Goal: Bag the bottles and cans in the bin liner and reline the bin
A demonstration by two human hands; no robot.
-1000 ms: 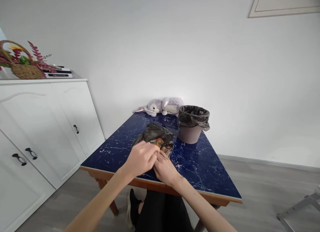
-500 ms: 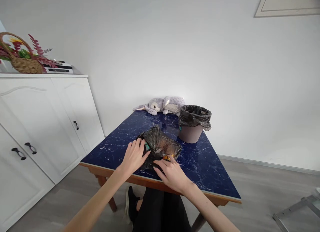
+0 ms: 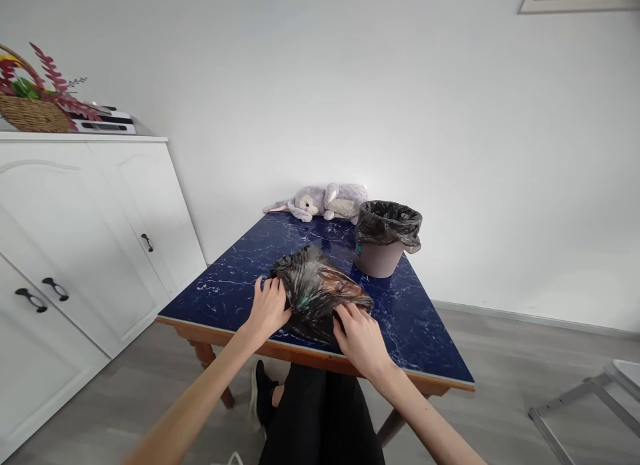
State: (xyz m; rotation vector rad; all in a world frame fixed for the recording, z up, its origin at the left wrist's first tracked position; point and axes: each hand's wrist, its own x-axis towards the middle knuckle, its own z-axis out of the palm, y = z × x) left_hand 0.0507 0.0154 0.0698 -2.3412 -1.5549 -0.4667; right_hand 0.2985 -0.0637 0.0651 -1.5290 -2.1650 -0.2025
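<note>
A crumpled black plastic bag (image 3: 317,293) with coloured items showing through it lies on the blue marbled table (image 3: 230,288) near its front edge. My left hand (image 3: 267,307) rests against the bag's left side with fingers spread. On the bag's right front side lies my right hand (image 3: 361,336), fingers pressed onto the plastic. Both hands touch the bag without lifting it.
A small bin (image 3: 383,243) lined with a black bag stands behind the bag, to the right. A grey plush toy (image 3: 320,202) lies at the table's far end by the wall. White cabinets (image 3: 75,238) stand left, a flower basket (image 3: 30,101) on top.
My hands were together in front of the bag a second ago. They have moved apart to its left and right sides, and the bag now lies flatter on the table.
</note>
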